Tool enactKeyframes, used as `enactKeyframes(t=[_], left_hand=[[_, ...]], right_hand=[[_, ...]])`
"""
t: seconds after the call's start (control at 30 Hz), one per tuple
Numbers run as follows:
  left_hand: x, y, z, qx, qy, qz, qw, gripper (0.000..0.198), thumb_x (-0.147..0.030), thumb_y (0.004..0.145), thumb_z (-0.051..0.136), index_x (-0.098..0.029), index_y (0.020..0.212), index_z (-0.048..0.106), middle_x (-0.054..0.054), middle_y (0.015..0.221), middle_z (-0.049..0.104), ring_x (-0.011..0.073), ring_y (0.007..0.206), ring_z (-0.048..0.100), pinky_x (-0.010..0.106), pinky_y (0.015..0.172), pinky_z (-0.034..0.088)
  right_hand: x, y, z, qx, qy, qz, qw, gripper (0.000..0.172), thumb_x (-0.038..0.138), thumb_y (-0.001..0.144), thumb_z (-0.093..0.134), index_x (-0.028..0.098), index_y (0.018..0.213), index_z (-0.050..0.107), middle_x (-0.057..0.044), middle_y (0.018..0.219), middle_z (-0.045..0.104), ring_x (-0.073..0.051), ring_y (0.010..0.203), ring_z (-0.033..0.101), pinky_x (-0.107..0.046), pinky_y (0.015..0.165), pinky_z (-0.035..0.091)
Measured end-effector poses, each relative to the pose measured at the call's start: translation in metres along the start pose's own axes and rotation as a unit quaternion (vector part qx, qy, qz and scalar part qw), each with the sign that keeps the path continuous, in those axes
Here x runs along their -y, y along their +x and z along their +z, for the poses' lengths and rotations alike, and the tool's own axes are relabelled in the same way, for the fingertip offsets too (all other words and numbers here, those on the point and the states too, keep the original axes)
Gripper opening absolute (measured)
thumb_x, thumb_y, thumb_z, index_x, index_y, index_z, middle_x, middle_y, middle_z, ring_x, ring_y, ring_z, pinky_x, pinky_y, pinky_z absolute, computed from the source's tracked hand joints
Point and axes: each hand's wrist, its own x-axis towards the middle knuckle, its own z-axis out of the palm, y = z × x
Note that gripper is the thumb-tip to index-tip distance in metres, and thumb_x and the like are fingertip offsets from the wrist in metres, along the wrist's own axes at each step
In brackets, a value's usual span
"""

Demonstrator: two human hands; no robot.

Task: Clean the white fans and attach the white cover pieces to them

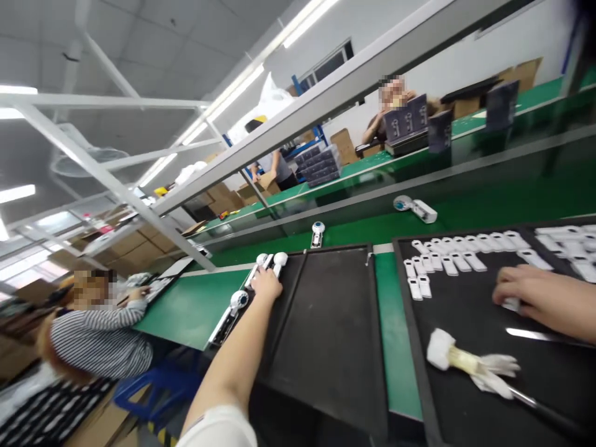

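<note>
My left hand [267, 284] reaches out to the black tray's left edge, its fingers closed on a white device with a round head [280, 258]. Right beside it lies a similar white device [261, 259], and nearer to me another one [239, 300] shows a dark-ringed head and an open body. Over the right-hand black tray, my right hand [526, 292] is closed on a small white plastic part [511, 304], mostly covered by the fingers. Rows of small white casings [449, 264] lie just beyond that hand.
On the right tray [421, 372] are a white glove [488, 372], a metal blade [531, 335] and a dark-handled tool [535, 403]. Two more devices rest on the green belt [363, 226]. A co-worker in a striped top [100, 338] sits at left; other people work behind.
</note>
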Motion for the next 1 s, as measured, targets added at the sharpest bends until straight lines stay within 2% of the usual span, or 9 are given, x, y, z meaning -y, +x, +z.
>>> enactKeyframes(t=[0.2,0.3,0.4,0.5,0.6,0.67,0.73,0.8,1.0], left_hand=[[-0.054,-0.025,-0.007,0.099,-0.238,0.042,0.965,0.036,-0.035,0.092,0.062,-0.014,0.12,0.06,0.011,0.12,0.062,0.0247,0.107,0.062,0.046,0.092,0.053],[-0.094,-0.069,0.0,0.198,-0.384,0.122,0.894,0.038,-0.028,0.086,0.062,-0.015,0.121,0.055,0.011,0.111,0.066,0.0218,0.094,0.067,0.04,0.08,0.058],[-0.136,-0.129,0.014,0.29,-0.476,0.188,0.809,0.059,-0.024,0.072,0.066,-0.02,0.128,0.048,0.009,0.109,0.066,0.0197,0.082,0.068,0.034,0.069,0.058],[-0.173,-0.189,0.025,0.364,-0.517,0.251,0.733,0.079,-0.023,0.062,0.074,-0.023,0.135,0.044,0.005,0.102,0.065,0.0155,0.069,0.063,0.028,0.058,0.053],[-0.198,-0.231,0.031,0.425,-0.525,0.319,0.665,0.095,-0.022,0.058,0.083,-0.022,0.142,0.039,0.008,0.112,0.065,0.0194,0.083,0.066,0.03,0.071,0.055],[-0.208,-0.248,0.033,0.419,-0.507,0.36,0.662,0.098,-0.021,0.058,0.085,-0.023,0.144,0.037,0.011,0.131,0.059,0.0262,0.11,0.063,0.035,0.092,0.053],[-0.215,-0.257,0.036,0.375,-0.479,0.397,0.687,0.094,-0.02,0.063,0.082,-0.026,0.145,0.038,0.01,0.143,0.052,0.0295,0.128,0.053,0.039,0.106,0.045],[-0.219,-0.263,0.038,0.343,-0.451,0.424,0.706,0.087,-0.019,0.07,0.077,-0.028,0.146,0.037,0.008,0.145,0.051,0.0294,0.131,0.051,0.042,0.109,0.042],[-0.225,-0.272,0.043,0.324,-0.42,0.461,0.711,0.073,-0.018,0.079,0.068,-0.03,0.145,0.039,0.008,0.138,0.057,0.0271,0.124,0.057,0.04,0.103,0.046]], right_hand=[[0.009,-0.03,-0.008,-0.062,0.018,0.075,0.995,0.033,0.044,0.086,0.055,0.024,0.106,0.073,-0.013,0.104,0.075,-0.034,0.099,0.069,-0.045,0.084,0.055],[0.028,-0.045,-0.008,-0.042,0.049,0.121,0.991,0.038,0.043,0.09,0.045,0.026,0.108,0.074,-0.01,0.114,0.074,-0.033,0.105,0.069,-0.046,0.086,0.055],[0.057,-0.053,-0.009,-0.01,0.088,0.156,0.984,0.042,0.035,0.085,0.046,0.026,0.118,0.071,-0.007,0.121,0.071,-0.03,0.109,0.068,-0.043,0.09,0.054],[0.089,-0.05,-0.015,0.004,0.144,0.194,0.97,0.039,0.027,0.076,0.054,0.024,0.111,0.073,-0.004,0.107,0.076,-0.025,0.092,0.071,-0.034,0.077,0.055],[0.109,-0.044,-0.024,-0.027,0.228,0.222,0.948,0.022,0.031,0.077,0.059,0.023,0.09,0.075,-0.001,0.082,0.075,-0.02,0.073,0.068,-0.028,0.062,0.05],[0.112,-0.044,-0.029,-0.052,0.261,0.243,0.933,0.022,0.029,0.076,0.062,0.021,0.09,0.076,0.0,0.074,0.073,-0.018,0.065,0.065,-0.026,0.055,0.046],[0.11,-0.045,-0.03,-0.07,0.267,0.257,0.926,0.021,0.026,0.074,0.064,0.019,0.09,0.076,-0.001,0.074,0.073,-0.017,0.065,0.064,-0.025,0.055,0.045],[0.106,-0.048,-0.029,-0.091,0.273,0.272,0.918,0.02,0.024,0.072,0.066,0.018,0.09,0.073,-0.002,0.079,0.073,-0.017,0.069,0.066,-0.025,0.057,0.047],[0.097,-0.051,-0.018,-0.149,0.398,0.289,0.858,0.033,0.021,0.071,0.071,0.021,0.1,0.056,-0.001,0.082,0.072,-0.018,0.072,0.07,-0.027,0.06,0.053]])
